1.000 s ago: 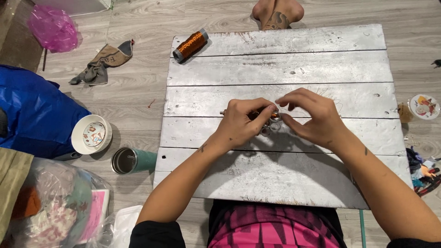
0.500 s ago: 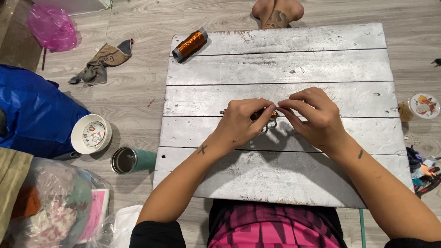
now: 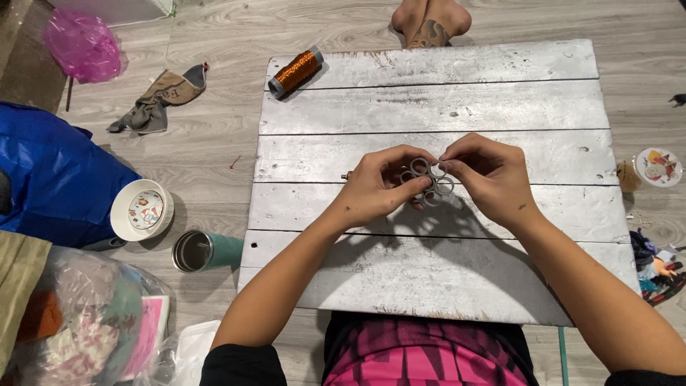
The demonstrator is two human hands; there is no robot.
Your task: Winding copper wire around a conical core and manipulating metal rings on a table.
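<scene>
Both hands pinch a cluster of grey wire rings (image 3: 427, 182) above the whitewashed plank bench (image 3: 443, 107): left hand (image 3: 379, 184) closed at its nine o'clock, right hand (image 3: 489, 175) at three o'clock.

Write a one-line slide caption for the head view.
Left hand and right hand hold a cluster of small grey rings above a whitewashed board, a copper wire spool at its far corner.
</scene>
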